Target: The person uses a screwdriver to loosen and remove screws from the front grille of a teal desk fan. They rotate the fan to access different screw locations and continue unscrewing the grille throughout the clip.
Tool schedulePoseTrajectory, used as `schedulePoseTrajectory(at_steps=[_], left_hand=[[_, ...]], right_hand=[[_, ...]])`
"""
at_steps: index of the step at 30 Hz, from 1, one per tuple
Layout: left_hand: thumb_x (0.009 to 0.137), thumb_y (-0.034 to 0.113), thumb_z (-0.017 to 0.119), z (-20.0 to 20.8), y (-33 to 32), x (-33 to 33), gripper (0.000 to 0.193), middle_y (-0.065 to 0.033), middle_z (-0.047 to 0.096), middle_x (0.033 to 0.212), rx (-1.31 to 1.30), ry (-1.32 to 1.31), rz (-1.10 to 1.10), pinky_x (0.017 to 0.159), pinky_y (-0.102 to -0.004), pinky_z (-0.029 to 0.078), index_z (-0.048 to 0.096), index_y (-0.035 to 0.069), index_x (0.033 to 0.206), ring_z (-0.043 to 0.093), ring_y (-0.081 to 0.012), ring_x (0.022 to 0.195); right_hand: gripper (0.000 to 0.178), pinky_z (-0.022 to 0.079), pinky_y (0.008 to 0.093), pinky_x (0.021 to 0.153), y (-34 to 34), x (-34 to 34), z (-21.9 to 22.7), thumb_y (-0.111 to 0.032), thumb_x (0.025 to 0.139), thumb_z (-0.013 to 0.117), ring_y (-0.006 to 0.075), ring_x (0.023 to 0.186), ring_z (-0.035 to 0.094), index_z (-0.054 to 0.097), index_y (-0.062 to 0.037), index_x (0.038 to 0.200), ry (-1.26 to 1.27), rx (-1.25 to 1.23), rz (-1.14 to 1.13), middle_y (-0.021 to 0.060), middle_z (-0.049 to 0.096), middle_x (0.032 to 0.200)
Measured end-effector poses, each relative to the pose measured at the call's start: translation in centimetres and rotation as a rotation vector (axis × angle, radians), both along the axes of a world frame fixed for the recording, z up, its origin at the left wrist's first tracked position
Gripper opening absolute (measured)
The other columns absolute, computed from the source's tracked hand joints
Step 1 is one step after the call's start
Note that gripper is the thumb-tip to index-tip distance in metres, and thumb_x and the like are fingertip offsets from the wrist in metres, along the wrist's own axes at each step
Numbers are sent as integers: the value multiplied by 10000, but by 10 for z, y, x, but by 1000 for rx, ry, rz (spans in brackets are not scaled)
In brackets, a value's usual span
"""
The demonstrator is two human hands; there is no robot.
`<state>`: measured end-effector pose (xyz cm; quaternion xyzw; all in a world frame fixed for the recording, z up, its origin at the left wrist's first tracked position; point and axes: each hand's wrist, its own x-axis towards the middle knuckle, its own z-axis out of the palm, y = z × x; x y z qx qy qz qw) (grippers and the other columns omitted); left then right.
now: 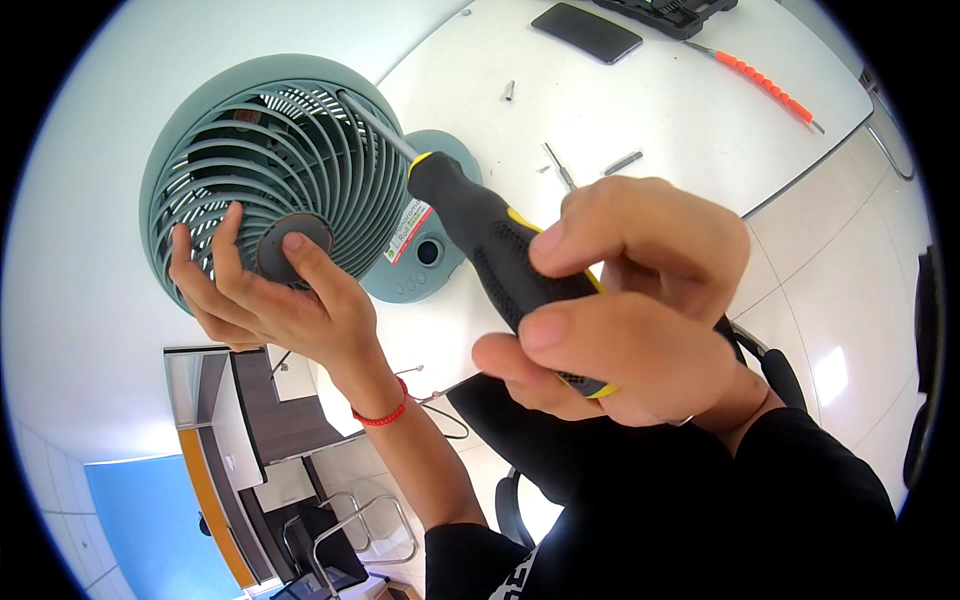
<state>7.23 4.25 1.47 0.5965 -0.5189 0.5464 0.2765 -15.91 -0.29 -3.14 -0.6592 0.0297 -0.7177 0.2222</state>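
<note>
The right hand (650,315) is closed around the black-and-yellow handle of a screwdriver (495,245), fingers and thumb wrapped on the grip. The left hand (290,295) is open, fingers spread over the grille (345,180) and thumb on the hub (271,252). The grey-green fan (160,170) stands at ten o'clock of the view, its base (460,155) toward four o'clock of the grille. The shaft points to about one o'clock on the grille; whether its tip is seated cannot be determined. Recommended practice: align the shaft squarely before applying force, brace the fan firmly with the left palm, and avoid prying against the thin ribs, which would probably crack. The white table (690,130) carries a dark phone (587,32) and a black case (670,12) at one o'clock, an orange-handled tool (765,85) at two, and, closer in, a short dark rod (623,162) and a slim driver (558,165). Tiled floor (775,345) shows at three o'clock, a metal-framed chair (365,540) at seven, a blue panel (150,520) at eight.
</note>
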Motion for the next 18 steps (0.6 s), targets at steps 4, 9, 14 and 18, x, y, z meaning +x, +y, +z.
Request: schedulePoseTrajectory(at_steps=[4, 9, 14, 18], left_hand=[[1019, 375, 480, 2, -1, 1, 346, -99, 460, 1497, -1, -28, -1, 1086, -441, 233, 597, 163, 1266, 324, -287, 1404], [1016, 371, 485, 3, -3, 4, 343, -97, 464, 1497, -5, -59, -31, 1085, -441, 232, 599, 161, 1262, 327, -282, 1405], [1017, 373, 478, 3, -2, 2, 348, -95, 470, 1493, -2, -52, -2, 1084, -447, 222, 594, 163, 1269, 329, -281, 1405], [1020, 394, 470, -1, -5, -4, 360, -97, 469, 1495, -25, 15, -29, 1090, -454, 214, 586, 166, 1274, 316, -276, 1413]], right_hand=[[495, 487, 267, 634, 0, -5, 3, -82, 739, 856, 190, 766, 575, 610, -179, 1157, 49, -30, 12, 97, 613, 1082], [597, 490, 300, 759, 1, 4, -7, -6, 736, 790, 229, 991, 553, 539, -160, 1256, 40, -88, -236, 82, 659, 1168], [585, 477, 291, 753, 3, 5, -9, 26, 710, 766, 241, 967, 570, 529, -151, 1215, 67, -56, -144, 111, 657, 1214], [639, 488, 291, 707, 8, 4, -10, 55, 682, 777, 236, 841, 594, 513, -165, 1221, 29, -8, -87, 149, 651, 1187]])
